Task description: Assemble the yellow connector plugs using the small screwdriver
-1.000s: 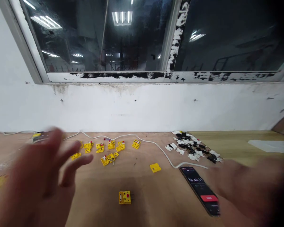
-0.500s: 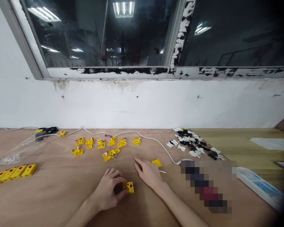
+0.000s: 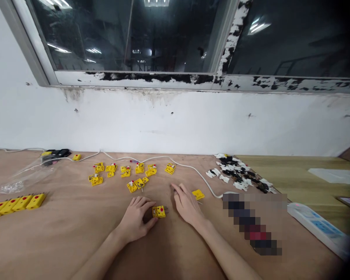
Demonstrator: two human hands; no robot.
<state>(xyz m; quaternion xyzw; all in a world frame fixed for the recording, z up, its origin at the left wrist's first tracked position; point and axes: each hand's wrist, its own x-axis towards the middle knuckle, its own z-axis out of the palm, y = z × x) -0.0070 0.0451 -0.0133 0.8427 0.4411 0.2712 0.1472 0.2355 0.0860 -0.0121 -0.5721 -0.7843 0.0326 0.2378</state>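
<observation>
My left hand rests on the wooden table with thumb and index finger at the left end of a yellow two-pin plug. The plug has a red dot, and its metal pins point right. To the right of it, my right hand reaches forward, thumb and index fingertip close together near the tabletop. Whatever lies between those fingertips is too small to make out. Just beyond the right hand lies a yellow plug cover beside a thin light-coloured rod.
Several opened yellow plugs lie farther back. A row of yellow plugs stands at left, near a clear plastic bag. Black and white pieces are heaped at back right. A white cable runs to a power strip.
My left hand and the yellow plug have shifted slightly away from me. My right hand has moved a little right, its thumb and index finger now closer together. The view has tilted downward.
</observation>
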